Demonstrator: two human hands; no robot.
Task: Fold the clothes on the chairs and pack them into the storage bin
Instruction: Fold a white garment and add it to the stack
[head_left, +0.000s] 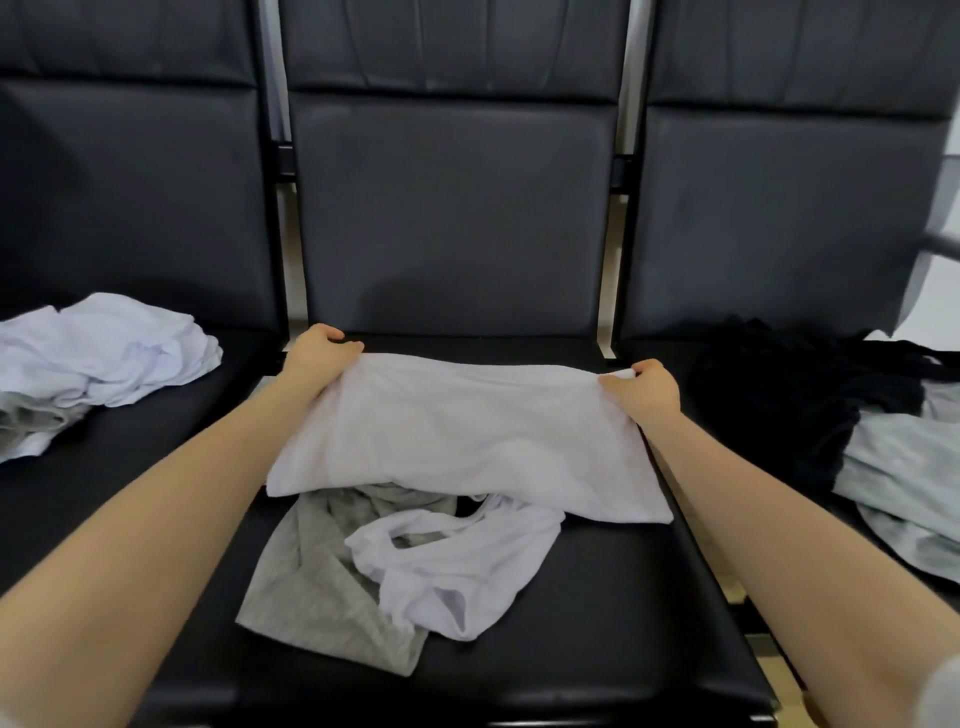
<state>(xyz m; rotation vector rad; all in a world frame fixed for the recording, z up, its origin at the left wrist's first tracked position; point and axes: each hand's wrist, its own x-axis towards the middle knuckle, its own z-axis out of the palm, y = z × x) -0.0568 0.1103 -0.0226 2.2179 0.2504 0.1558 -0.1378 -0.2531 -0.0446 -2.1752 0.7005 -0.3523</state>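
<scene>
On the left seat (156, 467), a heap of white clothes (104, 353) is seen, with grey cloth under its near edge. Over the middle seat (597, 623), a folded white shirt (467, 436) is held by its far corners: the left hand (321, 351) and the right hand (644, 387) each grip one, fingers curled. Beneath its near edge lie a grey garment (306, 587) and a crumpled white garment (457, 566) (partly overlapping). On the right seat, black clothes (789, 395) rest against pale grey ones (904, 467).

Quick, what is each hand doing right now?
Left hand: closed, gripping the far left corner of the white garment.
Right hand: closed, pinching its far right corner.
</scene>
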